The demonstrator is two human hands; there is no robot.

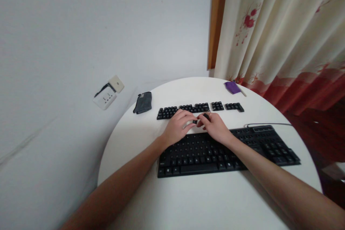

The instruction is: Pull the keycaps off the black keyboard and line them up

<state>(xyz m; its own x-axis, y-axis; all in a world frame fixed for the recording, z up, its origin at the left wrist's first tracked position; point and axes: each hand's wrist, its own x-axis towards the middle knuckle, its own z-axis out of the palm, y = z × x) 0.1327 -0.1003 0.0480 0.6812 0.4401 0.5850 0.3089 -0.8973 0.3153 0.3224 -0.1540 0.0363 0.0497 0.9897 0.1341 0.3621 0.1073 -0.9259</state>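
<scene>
A black keyboard (pixel 199 168) lies on the table under my wrists, with bare key stems showing across much of its upper left part. Between the thumb and fingers of my left hand (pixel 176 126) is a small black keycap (pixel 194 122). My right hand (pixel 215 126) is closed on a small tool with a black handle (pixel 206 116) and thin wire, which looks like a keycap puller; its far end is hard to make out. The fingertips of both hands are close together above the keyboard's back edge. Behind them, loose black keycaps (pixel 202 107) stand grouped in rows.
On the round white table (pixel 129 187), a dark pouch (pixel 143 102) lies at the back left. A purple cloth-like item (pixel 232 87) with a pale stick lies at the back right. The keyboard's cable (pixel 269 124) runs off rightward. Wall and curtain (pixel 269 43) border the table.
</scene>
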